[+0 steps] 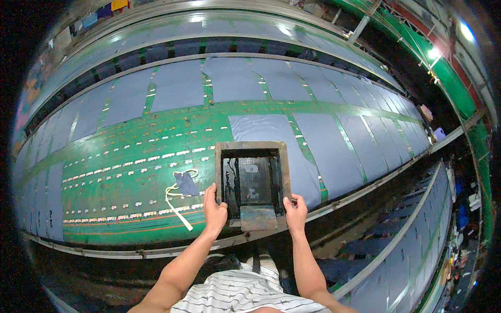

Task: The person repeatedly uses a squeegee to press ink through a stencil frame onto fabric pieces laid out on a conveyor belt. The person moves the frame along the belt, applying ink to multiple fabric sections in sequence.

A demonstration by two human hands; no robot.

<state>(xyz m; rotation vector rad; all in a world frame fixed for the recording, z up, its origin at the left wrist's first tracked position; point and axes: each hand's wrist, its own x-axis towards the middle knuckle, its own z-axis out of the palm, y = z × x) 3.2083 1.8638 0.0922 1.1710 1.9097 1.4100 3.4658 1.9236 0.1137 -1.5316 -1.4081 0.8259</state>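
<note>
A brown-edged screen-printing frame lies over a blue-grey fabric panel near the table's front edge. Black ink coats the inside of its mesh, and pale printed shapes show through faintly. At the near end of the frame sits a flat squeegee-like board, worn and greyish. My left hand grips the frame's left side near the bottom, thumb on the edge. Opposite it, my right hand is closed round the right side. The panel part under the frame is hidden.
Fabric panels in rows cover much of the long green table. Left of the frame lies a small dark cloth piece with pale strips. A metal rail edges the table. Another panel-covered table stands right.
</note>
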